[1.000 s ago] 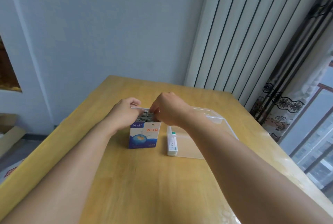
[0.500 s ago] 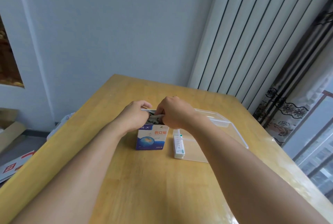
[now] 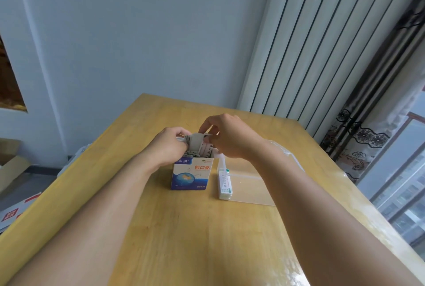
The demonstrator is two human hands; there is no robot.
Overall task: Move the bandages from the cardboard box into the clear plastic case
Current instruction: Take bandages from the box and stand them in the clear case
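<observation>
Both hands work at the open top of the cardboard box (image 3: 190,174), which stands upright on the bench (image 3: 184,228): the left hand (image 3: 167,147) holds the box's top edge and flap, and the right hand (image 3: 226,137) has its grip pinched on the bandages (image 3: 203,147) that stick up out of it. Just to the right lies the clear plastic case (image 3: 250,190), with a white packet (image 3: 224,184) at its near-left edge. I'd judge the job barely begun, since most bandages remain boxed.
</observation>
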